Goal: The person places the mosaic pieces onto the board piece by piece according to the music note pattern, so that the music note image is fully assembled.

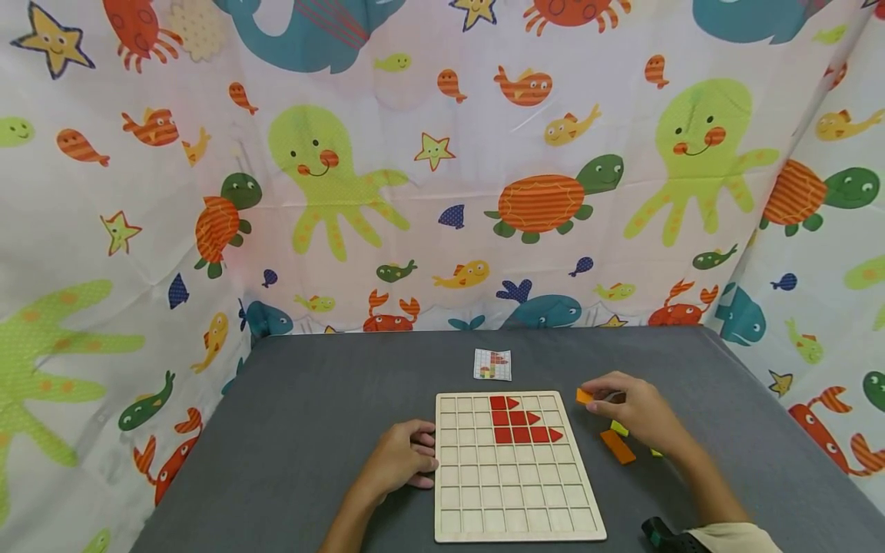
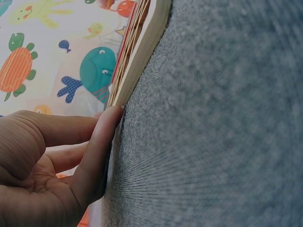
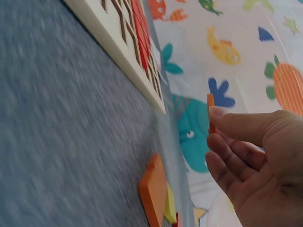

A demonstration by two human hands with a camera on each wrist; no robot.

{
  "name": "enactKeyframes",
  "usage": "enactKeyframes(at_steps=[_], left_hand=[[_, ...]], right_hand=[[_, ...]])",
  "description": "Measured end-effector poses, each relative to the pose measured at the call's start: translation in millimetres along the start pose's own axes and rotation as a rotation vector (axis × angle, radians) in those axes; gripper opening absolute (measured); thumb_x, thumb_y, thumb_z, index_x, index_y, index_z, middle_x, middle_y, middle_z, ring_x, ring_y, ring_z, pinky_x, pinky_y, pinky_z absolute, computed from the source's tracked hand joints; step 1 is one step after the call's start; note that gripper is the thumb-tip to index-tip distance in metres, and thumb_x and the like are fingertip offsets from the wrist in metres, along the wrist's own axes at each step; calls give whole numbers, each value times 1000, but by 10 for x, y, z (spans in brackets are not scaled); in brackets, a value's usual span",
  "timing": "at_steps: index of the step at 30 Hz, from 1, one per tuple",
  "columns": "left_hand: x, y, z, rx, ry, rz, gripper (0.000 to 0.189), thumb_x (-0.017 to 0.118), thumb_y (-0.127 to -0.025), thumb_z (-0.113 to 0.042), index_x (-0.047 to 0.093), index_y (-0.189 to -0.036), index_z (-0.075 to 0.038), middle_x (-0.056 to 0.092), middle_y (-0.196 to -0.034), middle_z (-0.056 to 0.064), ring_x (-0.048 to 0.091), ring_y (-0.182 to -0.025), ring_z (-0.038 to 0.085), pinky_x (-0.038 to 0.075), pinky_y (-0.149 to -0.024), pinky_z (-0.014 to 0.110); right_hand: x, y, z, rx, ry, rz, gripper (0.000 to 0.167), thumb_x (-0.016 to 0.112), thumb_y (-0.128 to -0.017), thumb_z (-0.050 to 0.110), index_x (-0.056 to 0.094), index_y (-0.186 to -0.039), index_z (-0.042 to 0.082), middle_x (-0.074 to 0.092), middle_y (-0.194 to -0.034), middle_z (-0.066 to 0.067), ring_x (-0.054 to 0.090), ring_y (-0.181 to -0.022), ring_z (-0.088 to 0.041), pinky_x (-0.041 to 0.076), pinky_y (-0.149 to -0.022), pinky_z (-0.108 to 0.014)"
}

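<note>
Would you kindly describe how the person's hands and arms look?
The left hand and right hand wear no gloves. The right arm has a pale cream sleeve; the left forearm shows no sleeve. A black object with a green mark shows beside the sleeve.

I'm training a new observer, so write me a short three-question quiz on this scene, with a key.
1. True or false: the picture card lies on top of the grid board.
2. Which piece does the right hand pinch? A) a yellow one; B) a red one; C) an orange one.
3. Fill in: the pieces set in the grid board are all ____.

Key: 1. False; it lies beyond the far edge. 2. C, the orange piece. 3. Red.
</note>
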State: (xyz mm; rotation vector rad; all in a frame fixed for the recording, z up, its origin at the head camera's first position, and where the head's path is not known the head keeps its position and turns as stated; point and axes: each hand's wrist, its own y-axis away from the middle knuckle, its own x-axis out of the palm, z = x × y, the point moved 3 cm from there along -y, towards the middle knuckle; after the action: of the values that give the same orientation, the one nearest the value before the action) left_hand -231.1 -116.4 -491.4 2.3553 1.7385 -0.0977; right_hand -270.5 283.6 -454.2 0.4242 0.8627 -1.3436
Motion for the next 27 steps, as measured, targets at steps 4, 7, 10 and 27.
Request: enactKeyframes(at_steps=[4, 7, 10, 27], left_hand=[[11, 5, 1, 2, -2, 1, 61, 74, -81, 13, 57, -140, 11, 62, -117, 21, 68, -97, 22, 68, -62, 41], [15, 10, -5, 3, 0, 2, 61, 74, -81, 13, 58, -139, 12, 62, -117, 21, 68, -97, 23, 68, -62, 40], [16, 14, -13, 1, 4, 3, 61, 74, -81, 13, 58, -139, 12, 62, -117, 21, 68, -97, 23, 68, -62, 40], [10, 21, -34, 1, 4, -7, 60, 74, -80, 16, 58, -138, 12, 62, -115, 20, 68, -95, 22, 68, -61, 41]], right_hand=[[123, -9, 86, -27, -45, 22, 24, 80, -96, 19, 79, -119, 12, 73, -111, 0, 66, -96, -16, 61, -77, -22], [216, -24, 137, -35, -56, 41, 23, 81, -95, 17, 80, -117, 12, 72, -109, 0, 66, -94, -14, 61, -77, -22], [302, -36, 193, -53, -66, 64, 23, 83, -93, 15, 80, -115, 13, 72, -108, 2, 66, -93, -10, 61, -80, -23], [657, -14, 587, -137, -148, 226, 23, 82, -92, 13, 80, -115, 9, 73, -109, -1, 65, -92, -10, 61, -80, -24]])
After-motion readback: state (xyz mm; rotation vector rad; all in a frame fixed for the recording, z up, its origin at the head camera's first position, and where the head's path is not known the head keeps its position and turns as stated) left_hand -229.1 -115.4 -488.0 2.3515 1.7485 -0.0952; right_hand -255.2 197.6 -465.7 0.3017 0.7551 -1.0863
